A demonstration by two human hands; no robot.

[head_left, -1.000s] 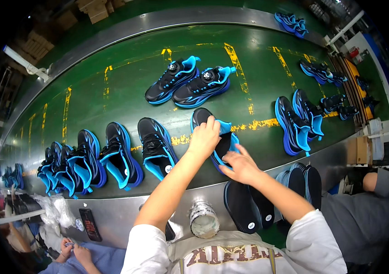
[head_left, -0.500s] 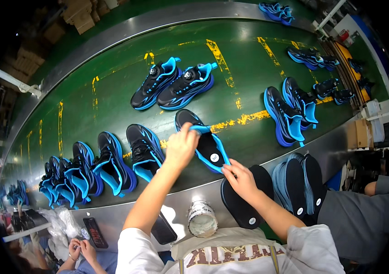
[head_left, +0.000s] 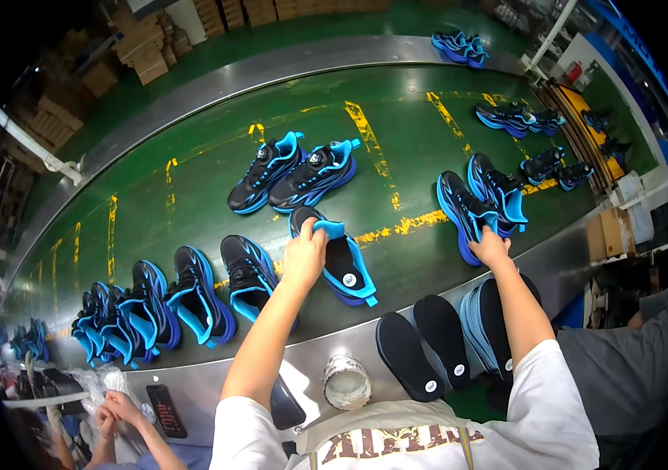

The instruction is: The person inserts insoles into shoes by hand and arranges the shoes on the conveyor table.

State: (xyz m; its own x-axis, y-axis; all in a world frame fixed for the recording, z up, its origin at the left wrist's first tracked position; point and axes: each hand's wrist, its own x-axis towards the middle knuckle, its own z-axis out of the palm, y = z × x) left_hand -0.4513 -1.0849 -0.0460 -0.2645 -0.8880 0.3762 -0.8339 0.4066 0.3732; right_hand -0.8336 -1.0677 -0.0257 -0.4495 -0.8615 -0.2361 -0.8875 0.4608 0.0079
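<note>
Head view | left hand [head_left: 307,252] pinched on the tongue [head_left: 334,229] of a black-and-blue shoe [head_left: 361,276], mid-picture | right hand [head_left: 491,248] at the back of another shoe [head_left: 458,210], 3 o'clock; cannot tell whether its fingers are closed | black insoles [head_left: 406,354], 5 o'clock | jar [head_left: 347,384], 6 o'clock

Place: shoe factory | long green worktop [head_left: 208,168], yellow-marked | rows of sneakers [head_left: 193,274] | insole stack [head_left: 476,337] | piled cartons [head_left: 142,48]
</note>
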